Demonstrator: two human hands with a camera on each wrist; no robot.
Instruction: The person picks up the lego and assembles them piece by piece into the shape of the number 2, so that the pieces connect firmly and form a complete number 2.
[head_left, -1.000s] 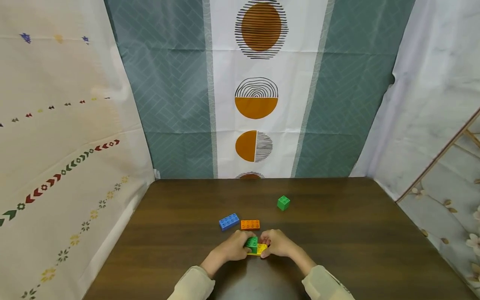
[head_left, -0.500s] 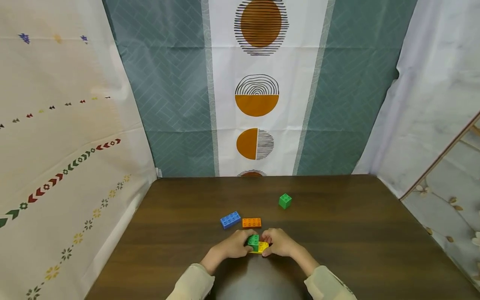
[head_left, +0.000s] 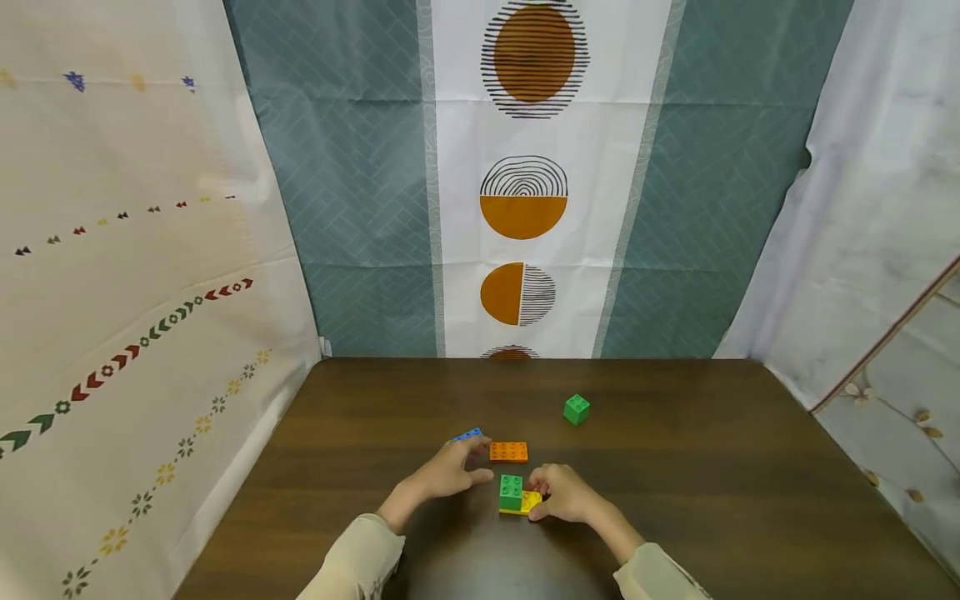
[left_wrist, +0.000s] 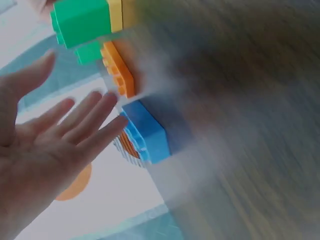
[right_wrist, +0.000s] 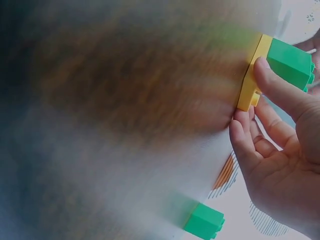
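My right hand (head_left: 566,493) pinches the right end of a thin yellow brick (head_left: 532,500) between thumb and fingers. On the yellow brick's left end sits a taller green brick (head_left: 511,493), its studs facing up. In the right wrist view the thumb (right_wrist: 272,82) presses along the side of the yellow brick (right_wrist: 246,87). My left hand (head_left: 442,472) is off the stack with its fingers spread and nothing in them. Its fingertips are right at a blue brick (left_wrist: 150,132), which the hand partly covers in the head view.
An orange brick (head_left: 508,452) lies just behind the stack, to the right of the blue one. Farther back stands a small green brick (head_left: 577,409). All rest on a dark wooden table (head_left: 675,500) with hanging cloths on three sides.
My left hand has let go of the stacked green brick and moved left and away from me to the blue brick, its fingers opening. The right hand keeps its grip on the yellow brick.
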